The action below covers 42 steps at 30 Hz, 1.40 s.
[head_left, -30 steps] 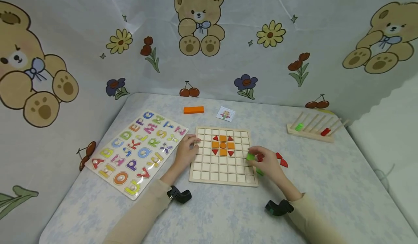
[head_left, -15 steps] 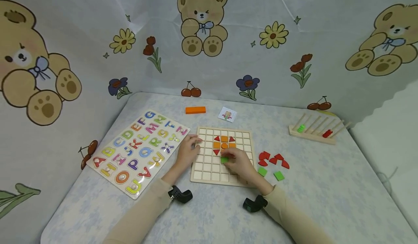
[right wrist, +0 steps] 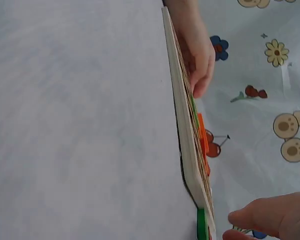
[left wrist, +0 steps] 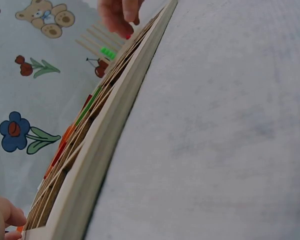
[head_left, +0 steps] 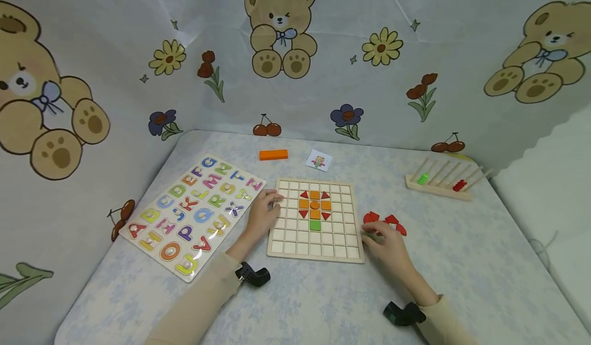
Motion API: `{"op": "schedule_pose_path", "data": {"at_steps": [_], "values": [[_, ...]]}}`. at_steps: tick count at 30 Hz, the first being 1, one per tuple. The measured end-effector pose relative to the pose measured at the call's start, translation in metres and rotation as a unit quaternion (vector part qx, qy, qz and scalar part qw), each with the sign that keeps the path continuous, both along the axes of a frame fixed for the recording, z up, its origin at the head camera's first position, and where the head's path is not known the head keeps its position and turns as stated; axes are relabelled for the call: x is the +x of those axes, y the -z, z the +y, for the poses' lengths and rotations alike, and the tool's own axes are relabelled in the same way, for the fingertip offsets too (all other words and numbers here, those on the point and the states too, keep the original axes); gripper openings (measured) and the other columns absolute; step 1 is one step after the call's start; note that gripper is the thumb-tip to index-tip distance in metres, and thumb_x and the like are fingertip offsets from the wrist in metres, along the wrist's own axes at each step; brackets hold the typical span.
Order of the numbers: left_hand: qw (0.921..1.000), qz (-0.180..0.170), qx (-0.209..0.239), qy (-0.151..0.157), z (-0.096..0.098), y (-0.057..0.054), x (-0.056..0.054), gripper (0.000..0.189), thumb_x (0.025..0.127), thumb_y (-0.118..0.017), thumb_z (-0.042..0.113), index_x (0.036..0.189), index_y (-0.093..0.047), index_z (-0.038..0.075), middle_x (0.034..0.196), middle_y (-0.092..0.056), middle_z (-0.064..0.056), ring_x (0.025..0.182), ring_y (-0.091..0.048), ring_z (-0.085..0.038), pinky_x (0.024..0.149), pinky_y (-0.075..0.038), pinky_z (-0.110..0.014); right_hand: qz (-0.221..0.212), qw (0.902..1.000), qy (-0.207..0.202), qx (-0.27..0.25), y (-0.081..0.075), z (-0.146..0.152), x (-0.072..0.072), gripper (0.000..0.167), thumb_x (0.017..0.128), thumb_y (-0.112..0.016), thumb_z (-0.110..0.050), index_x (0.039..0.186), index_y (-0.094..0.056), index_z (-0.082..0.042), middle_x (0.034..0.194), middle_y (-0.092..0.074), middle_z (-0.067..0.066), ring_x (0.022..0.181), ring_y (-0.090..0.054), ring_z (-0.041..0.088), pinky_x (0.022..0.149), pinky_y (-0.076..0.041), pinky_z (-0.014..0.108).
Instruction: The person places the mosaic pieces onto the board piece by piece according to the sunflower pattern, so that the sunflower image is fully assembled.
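A: How is the left hand (head_left: 264,212) placed?

B: Its loosely bent fingers are rested at the left edge of the pale wooden square grid board (head_left: 339,238), index finger and thumb parted. Whether the edge is firmly gripped cannot be told.

A: And the right hand (head_left: 389,248)?

B: Its index finger and thumb are bent towards each other, with a gap left between the tips. A flat bright green square tile (head_left: 373,237) is partly covered by them, just outside the board's right edge. In the right wrist view a space is seen between fingertip and tile, so nothing is seen to be held.

A: What is laid between the two sets of fingers?

B: On the grid, a flat orange round piece (head_left: 315,206) is bordered by four flat orange square pieces (head_left: 326,205), with small red triangular pieces (head_left: 325,195) at the corners. Directly below, a second bright green square piece (head_left: 315,225) is seated in its cell.

A: And around them?

B: Just beyond the right fingers, flat red wedge-shaped pieces (head_left: 392,219) are scattered. Just beside the left fingers, on their outer side, a white board with colourful knobbed letters (head_left: 152,211) is laid.
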<state>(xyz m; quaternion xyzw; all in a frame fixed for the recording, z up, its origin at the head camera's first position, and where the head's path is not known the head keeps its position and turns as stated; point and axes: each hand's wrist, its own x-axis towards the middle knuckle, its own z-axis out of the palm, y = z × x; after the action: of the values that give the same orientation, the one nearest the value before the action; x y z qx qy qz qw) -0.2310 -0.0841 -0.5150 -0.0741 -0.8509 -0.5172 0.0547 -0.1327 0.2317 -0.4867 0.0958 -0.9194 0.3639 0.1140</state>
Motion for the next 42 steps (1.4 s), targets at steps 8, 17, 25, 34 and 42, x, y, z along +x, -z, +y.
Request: {"op": "schedule_pose_path", "data": {"at_steps": [8,17,25,34,42], "values": [[0.9999,-0.012,0.005,0.006,-0.002,0.002,0.000,0.024,0.091,-0.060,0.006,0.111,-0.072,0.006,0.135,-0.056,-0.013,0.131,-0.050,-0.031,0.115,-0.038,-0.046,-0.055,0.9922,0.100,0.052,0.005,0.035,0.023,0.040,0.080,-0.076,0.001,0.118,-0.065,0.007,0.108,-0.066,0.021,0.096,-0.062,0.031,0.083,-0.056,0.042],[0.9998,-0.019,0.002,0.004,-0.002,-0.002,-0.001,0.024,0.091,-0.059,0.006,0.112,-0.072,0.005,0.136,-0.055,-0.013,0.133,-0.050,-0.031,0.116,-0.037,-0.045,0.024,0.9970,0.073,-0.007,0.002,0.023,0.015,0.038,0.074,-0.077,0.009,0.111,-0.067,0.007,0.102,-0.069,0.019,0.088,-0.064,0.031,0.074,-0.055,0.020],[0.9998,-0.019,0.007,0.007,-0.002,-0.002,-0.001,0.025,0.090,-0.059,0.006,0.112,-0.071,0.004,0.137,-0.055,-0.013,0.133,-0.050,-0.031,0.116,-0.037,-0.044,0.019,0.9942,-0.101,-0.032,-0.007,-0.045,-0.010,0.033,0.076,-0.076,0.009,0.108,-0.069,0.003,0.102,-0.070,0.013,0.091,-0.065,0.026,0.078,-0.058,0.032],[0.9997,-0.022,0.008,0.007,0.000,0.001,0.001,0.025,0.090,-0.060,0.004,0.112,-0.071,0.005,0.137,-0.055,-0.013,0.133,-0.049,-0.032,0.117,-0.037,-0.045,-0.044,0.9789,-0.196,-0.037,-0.003,-0.090,-0.021,0.033,0.082,-0.071,0.006,0.114,-0.069,0.000,0.108,-0.070,0.009,0.097,-0.064,0.024,0.088,-0.056,0.032],[0.9998,-0.015,0.007,0.003,-0.002,-0.001,0.000,0.025,0.090,-0.060,0.004,0.112,-0.072,0.004,0.136,-0.056,-0.013,0.132,-0.050,-0.032,0.115,-0.039,-0.045,-0.038,0.9799,-0.186,-0.061,-0.008,-0.086,-0.042,0.028,0.086,-0.069,0.003,0.114,-0.068,0.005,0.111,-0.069,0.018,0.099,-0.066,0.032,0.087,-0.058,0.042]]}}
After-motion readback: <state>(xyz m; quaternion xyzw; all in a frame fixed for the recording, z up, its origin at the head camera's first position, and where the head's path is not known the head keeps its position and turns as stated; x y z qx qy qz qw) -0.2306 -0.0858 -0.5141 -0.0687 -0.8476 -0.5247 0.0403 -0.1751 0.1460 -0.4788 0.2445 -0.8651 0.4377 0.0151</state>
